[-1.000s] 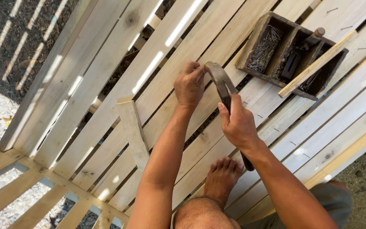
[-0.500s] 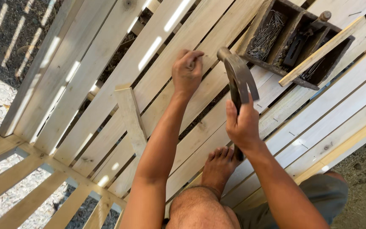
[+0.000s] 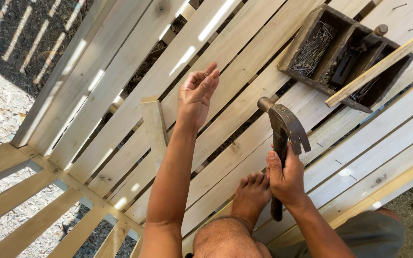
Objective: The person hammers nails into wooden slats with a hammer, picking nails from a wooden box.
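My left hand [image 3: 196, 98] is lifted off the pale wooden slats [image 3: 244, 71], palm turned up, fingers loosely apart, with nothing visible in it. My right hand [image 3: 285, 177] grips the handle of a dark claw hammer [image 3: 285, 125]. The hammer's head hangs above the slats, to the right of my left hand and apart from it. My bare foot [image 3: 250, 195] rests on a slat just left of my right hand. Any nail in the slat under my left hand is too small to make out.
A dark wooden box [image 3: 308, 77] with compartments of nails [image 3: 314, 45] and a tool sits on the slats at the upper right, with a thin wood strip [image 3: 376, 67] lying across it. A short loose board [image 3: 155, 129] lies left of my arm. Gravel and soil show past the panel.
My left hand let go at the slat and turned palm up. My right hand brought the hammer down and back toward me, its head now lower and further right.
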